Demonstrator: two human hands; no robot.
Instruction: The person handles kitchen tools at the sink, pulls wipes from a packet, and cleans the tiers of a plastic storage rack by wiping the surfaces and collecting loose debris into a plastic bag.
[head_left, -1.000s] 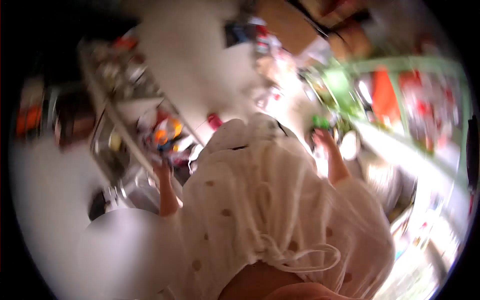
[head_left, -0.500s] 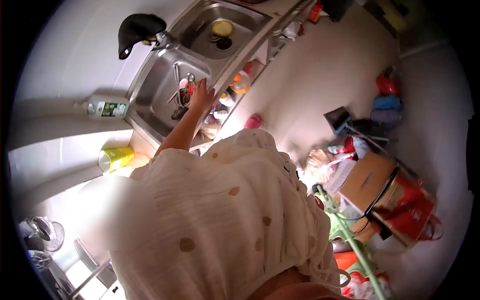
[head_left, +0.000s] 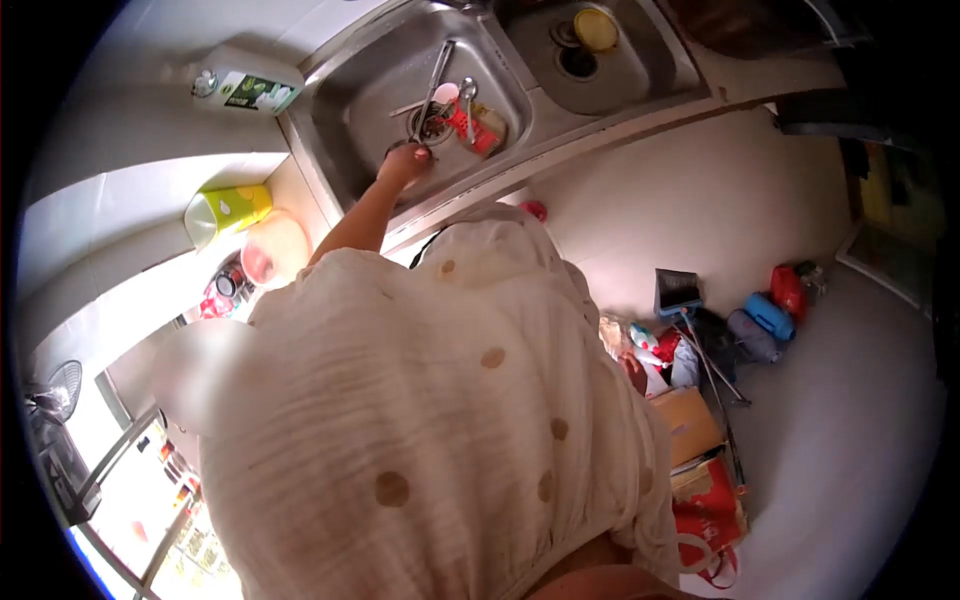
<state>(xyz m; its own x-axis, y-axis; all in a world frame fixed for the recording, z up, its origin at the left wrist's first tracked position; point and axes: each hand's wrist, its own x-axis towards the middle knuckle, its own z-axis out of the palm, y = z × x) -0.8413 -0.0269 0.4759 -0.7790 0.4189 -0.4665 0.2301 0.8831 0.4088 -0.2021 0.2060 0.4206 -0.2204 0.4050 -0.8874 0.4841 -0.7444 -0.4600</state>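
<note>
Within sink (head_left: 350, 95), long thin slvr. utensil (head_left: 436, 84)

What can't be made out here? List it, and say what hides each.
All in the head view:
Whatever the left hand may be gripping over the sink: the hand itself covers it.
Most of the right hand: hidden behind the white top.
Small print on the bottle label: too small.
What the pale patch at left is: blurred.

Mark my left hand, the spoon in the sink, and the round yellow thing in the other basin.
Left hand (head_left: 405, 163): head view, on the back of the hand.
Spoon (head_left: 468, 90): head view, on its bowl.
Round yellow thing (head_left: 596, 31): head view, middle of its face.
</note>
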